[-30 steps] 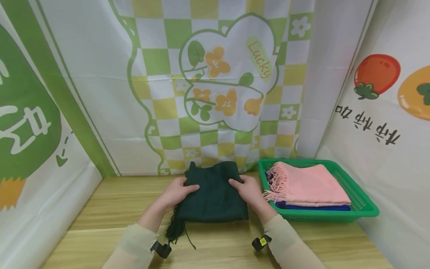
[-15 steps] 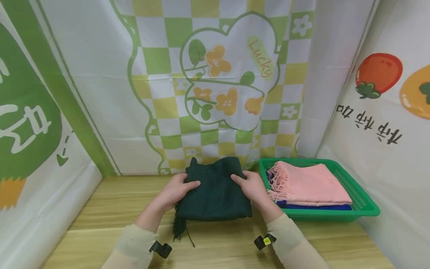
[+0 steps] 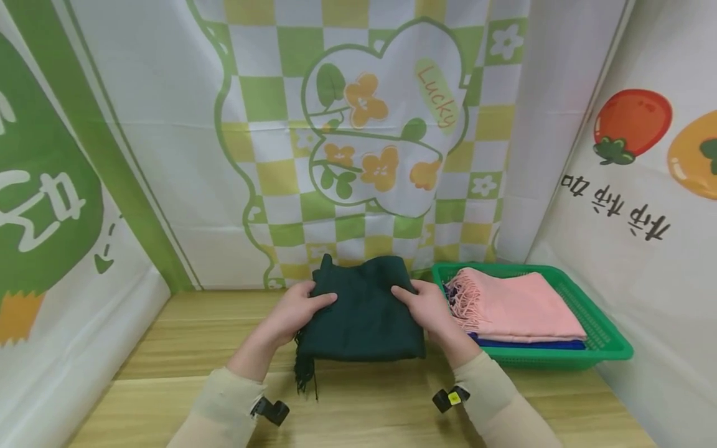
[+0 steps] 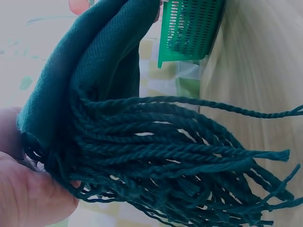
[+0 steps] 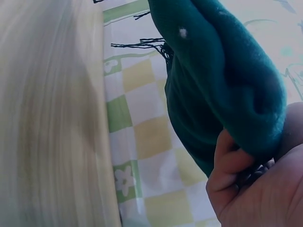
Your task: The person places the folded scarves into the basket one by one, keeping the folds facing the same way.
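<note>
A folded dark green scarf (image 3: 361, 311) is held just above the wooden table (image 3: 168, 348), near its back edge, with its fringe (image 3: 304, 373) hanging at the left. The left hand (image 3: 294, 313) grips the scarf's left side, thumb on top, and the right hand (image 3: 428, 309) grips the right side likewise; the fingers underneath are hidden from the head view. The left wrist view shows the twisted fringe strands (image 4: 180, 161) up close. Just right, in the table's back right corner, a green basket (image 3: 610, 345) holds a folded pink scarf (image 3: 521, 305) over a blue one (image 3: 526, 343), mostly covered.
</note>
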{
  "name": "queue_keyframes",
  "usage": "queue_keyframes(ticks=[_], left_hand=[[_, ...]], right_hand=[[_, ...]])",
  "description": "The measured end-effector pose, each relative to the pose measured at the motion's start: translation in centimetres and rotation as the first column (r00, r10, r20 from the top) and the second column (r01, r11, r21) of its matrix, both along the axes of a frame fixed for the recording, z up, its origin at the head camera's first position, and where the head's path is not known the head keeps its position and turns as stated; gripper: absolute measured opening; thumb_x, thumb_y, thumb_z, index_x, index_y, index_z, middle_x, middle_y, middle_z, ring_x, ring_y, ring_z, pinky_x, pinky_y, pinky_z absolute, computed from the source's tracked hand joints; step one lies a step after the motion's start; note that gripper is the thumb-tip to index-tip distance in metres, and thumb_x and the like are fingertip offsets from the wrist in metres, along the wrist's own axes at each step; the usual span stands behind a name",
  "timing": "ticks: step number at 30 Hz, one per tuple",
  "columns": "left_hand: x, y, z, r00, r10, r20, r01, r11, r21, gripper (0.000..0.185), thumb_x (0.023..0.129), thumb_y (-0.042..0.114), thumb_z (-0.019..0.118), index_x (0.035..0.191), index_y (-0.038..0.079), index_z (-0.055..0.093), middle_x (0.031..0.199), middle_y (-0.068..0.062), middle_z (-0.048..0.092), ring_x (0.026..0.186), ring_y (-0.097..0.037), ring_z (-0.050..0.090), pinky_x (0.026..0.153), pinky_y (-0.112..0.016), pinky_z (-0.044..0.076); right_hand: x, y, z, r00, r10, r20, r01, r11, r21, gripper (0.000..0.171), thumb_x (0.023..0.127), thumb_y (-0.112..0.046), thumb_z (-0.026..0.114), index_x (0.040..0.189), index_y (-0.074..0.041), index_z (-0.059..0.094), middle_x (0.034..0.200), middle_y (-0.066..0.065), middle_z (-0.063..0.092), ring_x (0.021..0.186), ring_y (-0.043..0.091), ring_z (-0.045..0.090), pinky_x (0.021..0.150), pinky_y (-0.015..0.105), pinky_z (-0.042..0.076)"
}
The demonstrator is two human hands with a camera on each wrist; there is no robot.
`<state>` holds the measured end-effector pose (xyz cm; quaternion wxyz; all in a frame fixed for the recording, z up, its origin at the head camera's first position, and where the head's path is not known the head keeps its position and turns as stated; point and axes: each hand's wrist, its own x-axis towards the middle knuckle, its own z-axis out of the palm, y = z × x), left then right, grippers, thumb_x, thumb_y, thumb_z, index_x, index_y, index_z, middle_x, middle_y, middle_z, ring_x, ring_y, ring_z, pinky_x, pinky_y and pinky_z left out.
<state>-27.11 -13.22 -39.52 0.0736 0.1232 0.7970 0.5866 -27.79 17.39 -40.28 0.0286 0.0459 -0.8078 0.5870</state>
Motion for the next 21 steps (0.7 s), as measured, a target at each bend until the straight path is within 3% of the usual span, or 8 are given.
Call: queue_keyframes(ticks=[3, 6, 11, 14, 17, 21], left_hand=[[0.0, 0.2, 0.3, 1.000, 0.005, -0.009, -0.005, 1.000, -0.018, 0.059, 0.111, 0.031, 0.071, 0.146, -0.014, 0.054, 0.127, -0.025, 0.064, 0.113, -0.033, 0.067, 0.094, -0.043, 0.057], [-0.3, 0.5, 0.5, 1.000, 0.014, -0.020, -0.014, 0.999, -0.032, 0.065, 0.111, 0.033, 0.072, 0.153, -0.012, 0.051, 0.135, -0.026, 0.060, 0.122, -0.034, 0.063, 0.099, -0.045, 0.054], [-0.9, 1.4, 1.1, 1.000, -0.005, -0.016, 0.005, 1.000, 0.012, 0.040, 0.110, 0.032, 0.072, 0.124, -0.004, 0.063, 0.104, -0.016, 0.061, 0.093, -0.027, 0.064, 0.081, -0.037, 0.055], [-1.2, 2.0, 1.4, 1.000, -0.019, -0.007, 0.019, 0.999, 0.049, 0.033, 0.111, 0.030, 0.072, 0.113, -0.001, 0.063, 0.096, -0.012, 0.062, 0.084, -0.024, 0.064, 0.075, -0.035, 0.055], [-1.5, 2.7, 1.7, 0.999, -0.038, -0.004, 0.039, 0.997, 0.074, 0.033, 0.111, 0.030, 0.070, 0.115, -0.002, 0.063, 0.099, -0.013, 0.065, 0.084, -0.023, 0.066, 0.076, -0.035, 0.057], [-1.8, 3.6, 2.1, 0.998, -0.064, 0.016, 0.062, 0.991, 0.117, 0.041, 0.113, 0.030, 0.068, 0.134, -0.004, 0.064, 0.114, -0.015, 0.071, 0.093, -0.021, 0.073, 0.082, -0.036, 0.062]], right_hand=[[0.1, 0.3, 0.6, 1.000, 0.012, 0.003, -0.012, 1.000, -0.005, 0.028, 0.110, -0.031, 0.073, 0.108, -0.004, 0.082, 0.089, 0.006, 0.080, 0.083, 0.021, 0.076, 0.076, 0.034, 0.062], [0.1, 0.8, 1.2, 1.000, 0.017, -0.005, -0.016, 1.000, 0.013, 0.030, 0.111, -0.032, 0.072, 0.109, -0.004, 0.082, 0.090, 0.006, 0.080, 0.085, 0.021, 0.076, 0.077, 0.035, 0.062], [-0.1, 1.8, 2.1, 1.000, 0.016, -0.007, -0.016, 0.999, 0.044, 0.033, 0.111, -0.036, 0.072, 0.114, -0.005, 0.082, 0.094, 0.005, 0.080, 0.090, 0.020, 0.076, 0.081, 0.035, 0.062], [-0.4, 2.6, 2.5, 1.000, 0.013, 0.006, -0.013, 0.999, 0.044, 0.037, 0.111, -0.039, 0.072, 0.119, -0.004, 0.081, 0.097, 0.007, 0.081, 0.092, 0.022, 0.077, 0.082, 0.036, 0.062], [-0.6, 3.2, 2.7, 1.000, -0.003, 0.012, 0.002, 0.997, 0.078, 0.042, 0.110, -0.044, 0.071, 0.126, -0.006, 0.080, 0.104, 0.008, 0.080, 0.097, 0.023, 0.075, 0.085, 0.037, 0.061], [-0.8, 4.0, 3.1, 0.999, -0.017, 0.030, 0.014, 0.995, 0.096, 0.049, 0.110, -0.048, 0.070, 0.135, -0.006, 0.076, 0.119, 0.012, 0.078, 0.108, 0.027, 0.073, 0.092, 0.041, 0.061]])
